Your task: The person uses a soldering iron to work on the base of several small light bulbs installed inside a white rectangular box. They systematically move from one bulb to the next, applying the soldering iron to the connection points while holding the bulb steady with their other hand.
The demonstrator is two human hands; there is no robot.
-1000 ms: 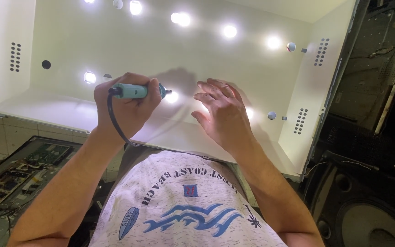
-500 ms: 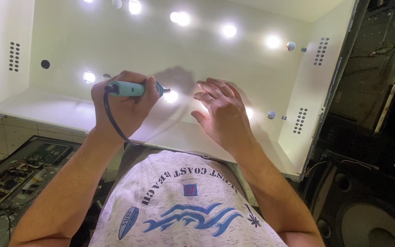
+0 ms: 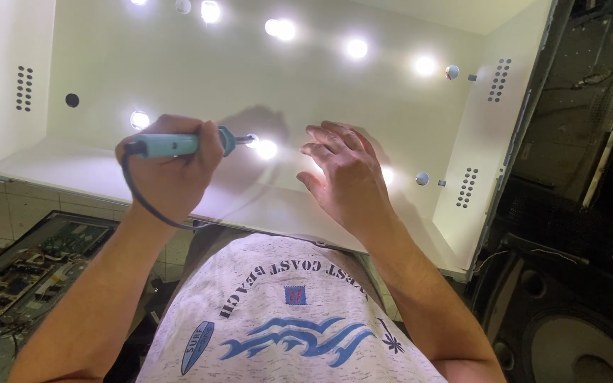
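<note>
My left hand [image 3: 168,170] is closed around a teal pen-shaped tool [image 3: 179,145] with a dark cord hanging from its rear end. Its metal tip points right and sits right beside a lit round LED [image 3: 265,149] on the white backlight panel [image 3: 143,71]. My right hand [image 3: 345,181] holds nothing. Its fingers are spread and slightly curled, and it rests on or just over the panel to the right of that LED. Another lit LED [image 3: 388,174] glows by its far side.
Several more lit LEDs [image 3: 356,48] run along the panel's far part. A green circuit board [image 3: 30,269] lies on the tiled floor at lower left. Dark speaker cones [image 3: 576,340] and black panels [image 3: 590,106] stand on the right. My printed grey shirt [image 3: 285,319] fills the bottom.
My left hand has shifted slightly back along the tool's handle, while the tip stays by the same LED. My right hand has not moved.
</note>
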